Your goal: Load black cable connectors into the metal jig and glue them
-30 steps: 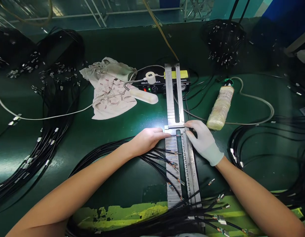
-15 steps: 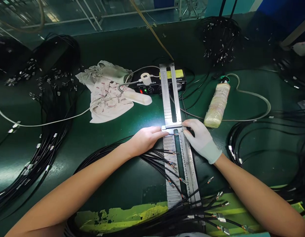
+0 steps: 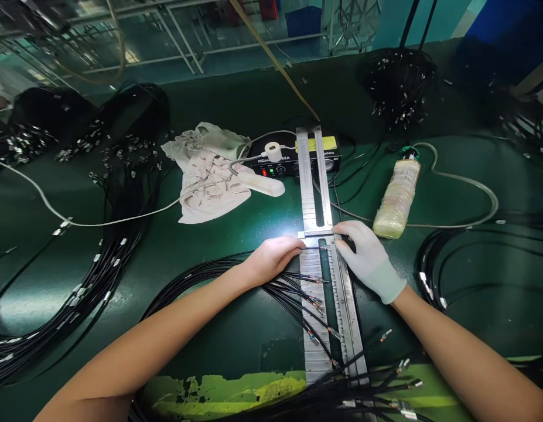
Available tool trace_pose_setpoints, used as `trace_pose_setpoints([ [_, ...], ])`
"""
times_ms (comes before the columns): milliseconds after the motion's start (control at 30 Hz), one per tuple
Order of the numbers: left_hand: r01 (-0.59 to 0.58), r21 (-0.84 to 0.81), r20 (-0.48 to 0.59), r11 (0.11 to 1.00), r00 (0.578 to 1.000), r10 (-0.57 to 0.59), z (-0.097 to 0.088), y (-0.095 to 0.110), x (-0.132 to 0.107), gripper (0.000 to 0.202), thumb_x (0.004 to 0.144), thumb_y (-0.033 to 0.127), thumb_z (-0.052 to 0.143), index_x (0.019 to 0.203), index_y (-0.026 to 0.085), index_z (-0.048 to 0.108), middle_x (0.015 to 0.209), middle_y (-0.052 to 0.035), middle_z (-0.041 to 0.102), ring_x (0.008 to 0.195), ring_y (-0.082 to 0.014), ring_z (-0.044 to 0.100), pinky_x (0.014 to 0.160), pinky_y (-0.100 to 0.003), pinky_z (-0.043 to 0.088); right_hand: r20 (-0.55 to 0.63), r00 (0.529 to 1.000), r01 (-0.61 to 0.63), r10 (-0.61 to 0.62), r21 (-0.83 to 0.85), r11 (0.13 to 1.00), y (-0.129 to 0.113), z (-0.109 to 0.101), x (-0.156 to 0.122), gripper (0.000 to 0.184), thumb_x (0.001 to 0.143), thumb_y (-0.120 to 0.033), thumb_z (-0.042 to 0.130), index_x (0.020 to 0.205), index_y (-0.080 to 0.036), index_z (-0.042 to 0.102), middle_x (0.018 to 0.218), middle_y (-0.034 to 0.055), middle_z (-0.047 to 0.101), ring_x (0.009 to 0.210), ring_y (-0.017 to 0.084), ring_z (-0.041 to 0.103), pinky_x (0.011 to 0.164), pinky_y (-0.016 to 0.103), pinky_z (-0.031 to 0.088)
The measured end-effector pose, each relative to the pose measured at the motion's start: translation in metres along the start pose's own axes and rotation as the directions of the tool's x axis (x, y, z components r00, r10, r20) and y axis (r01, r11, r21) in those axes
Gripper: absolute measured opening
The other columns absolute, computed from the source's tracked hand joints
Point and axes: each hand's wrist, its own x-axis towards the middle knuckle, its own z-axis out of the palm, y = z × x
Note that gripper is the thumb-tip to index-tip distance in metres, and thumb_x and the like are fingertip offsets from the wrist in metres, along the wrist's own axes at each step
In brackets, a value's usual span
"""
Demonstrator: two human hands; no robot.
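Observation:
My bare left hand (image 3: 273, 259) is closed at the left edge of a long slotted metal fixture (image 3: 313, 328), just below its crossbar. Its fingertips pinch a black cable, mostly hidden by the fingers; a small connector end (image 3: 324, 248) shows beyond them over the slot. My right hand (image 3: 370, 258), in a white glove, is at the opposite edge. Its thumb and index finger are apart, with their tips at the metal beside the crossbar. Several black cables (image 3: 293, 290) run from under my left forearm, their connector ends lying across the fixture.
Behind the fixture sits a black control box (image 3: 277, 170) beside a crumpled cloth (image 3: 209, 193) and a white handpiece (image 3: 265, 184). A wrapped bottle (image 3: 396, 199) with a tube lies to the right. Cable bundles (image 3: 130, 176) cover the left; more cables (image 3: 385, 404) lie in front.
The view has shifted, so the scene sits lower and farther right. My left index finger, stretched over the metal before, is now more bent. My right hand keeps its place at the fixture.

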Motion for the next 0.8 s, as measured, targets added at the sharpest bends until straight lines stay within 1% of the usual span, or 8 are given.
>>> trace_pose_setpoints([
  [133, -0.065, 0.218, -0.070, 0.974, 0.994, 0.082, -0.001, 0.003, -0.010, 0.029, 0.101, 0.018, 0.040, 0.118, 0.020, 0.064, 0.114, -0.0108, 0.061, 0.101, -0.0188, 0.057, 0.085, -0.033, 0.048, 0.016, 1.000, 0.011, -0.011, -0.003, 1.000, -0.001, 0.000, 0.001, 0.021, 0.095, -0.024, 0.055, 0.115, -0.024, 0.062, 0.118, 0.0070, 0.063, 0.113, 0.025, 0.058, 0.101, 0.046, 0.048],
  [200, -0.058, 0.325, -0.089, 0.944, 0.992, 0.092, -0.002, 0.004, -0.016, 0.032, 0.100, 0.016, 0.042, 0.121, 0.024, 0.065, 0.109, -0.0100, 0.059, 0.096, -0.0191, 0.055, 0.082, -0.034, 0.044, 0.019, 1.000, 0.010, -0.009, -0.005, 1.000, -0.001, 0.001, 0.001, 0.021, 0.095, -0.024, 0.055, 0.115, -0.024, 0.062, 0.119, 0.0071, 0.063, 0.113, 0.025, 0.058, 0.102, 0.046, 0.047],
  [333, -0.006, 0.438, -0.082, 0.899, 0.995, 0.047, 0.002, 0.005, -0.027, 0.036, 0.100, 0.017, 0.042, 0.128, 0.027, 0.063, 0.091, -0.0060, 0.057, 0.080, -0.0168, 0.048, 0.070, -0.030, 0.035, 0.011, 1.000, 0.011, -0.011, -0.003, 1.000, -0.003, 0.001, 0.000, 0.020, 0.096, -0.025, 0.055, 0.115, -0.024, 0.061, 0.119, 0.0074, 0.063, 0.114, 0.025, 0.058, 0.103, 0.047, 0.047],
  [467, 0.044, 0.469, -0.071, 0.882, 0.997, -0.012, 0.008, 0.006, -0.032, 0.037, 0.102, 0.019, 0.039, 0.131, 0.029, 0.060, 0.093, -0.0051, 0.059, 0.084, -0.0169, 0.049, 0.077, -0.033, 0.033, 0.005, 1.000, 0.029, -0.029, 0.002, 1.000, -0.001, 0.002, -0.002, 0.019, 0.096, -0.027, 0.054, 0.114, -0.024, 0.061, 0.116, 0.0069, 0.063, 0.113, 0.024, 0.058, 0.103, 0.045, 0.047],
  [600, 0.088, 0.397, -0.041, 0.914, 0.996, -0.078, 0.008, 0.013, -0.037, 0.039, 0.104, 0.022, 0.033, 0.134, 0.028, 0.057, 0.095, -0.0060, 0.060, 0.089, -0.0187, 0.050, 0.083, -0.036, 0.032, 0.005, 1.000, 0.004, -0.004, 0.008, 1.000, 0.005, 0.004, -0.004, 0.019, 0.096, -0.031, 0.055, 0.114, -0.026, 0.062, 0.117, 0.0048, 0.063, 0.114, 0.024, 0.057, 0.104, 0.044, 0.046],
  [700, 0.110, 0.144, 0.022, 0.984, 0.993, -0.114, 0.003, 0.023, -0.046, 0.038, 0.105, 0.026, 0.032, 0.135, 0.021, 0.053, 0.105, -0.0088, 0.061, 0.096, -0.0207, 0.050, 0.088, -0.037, 0.033, 0.006, 1.000, 0.011, -0.011, 0.006, 1.000, 0.008, 0.005, -0.006, 0.020, 0.096, -0.032, 0.055, 0.113, -0.026, 0.062, 0.117, 0.0049, 0.063, 0.114, 0.024, 0.058, 0.105, 0.046, 0.046],
  [767, 0.120, -0.016, 0.061, 0.993, 0.991, -0.118, -0.001, 0.032, -0.054, 0.034, 0.104, 0.029, 0.034, 0.130, 0.018, 0.053, 0.111, -0.0099, 0.061, 0.101, -0.0211, 0.050, 0.092, -0.036, 0.034, 0.007, 1.000, 0.025, -0.025, 0.009, 1.000, 0.009, 0.005, -0.007, 0.021, 0.096, -0.033, 0.054, 0.114, -0.026, 0.062, 0.117, 0.0056, 0.063, 0.114, 0.025, 0.058, 0.104, 0.047, 0.046],
  [800, 0.125, -0.061, 0.073, 0.990, 0.990, -0.120, -0.003, 0.036, -0.059, 0.031, 0.104, 0.030, 0.036, 0.125, 0.018, 0.055, 0.111, -0.0095, 0.061, 0.102, -0.0207, 0.050, 0.093, -0.035, 0.035, 0.008, 0.999, 0.033, -0.033, 0.013, 0.999, 0.009, 0.004, -0.007, 0.022, 0.096, -0.034, 0.054, 0.115, -0.026, 0.062, 0.117, 0.0059, 0.063, 0.113, 0.025, 0.058, 0.104, 0.048, 0.046],
])
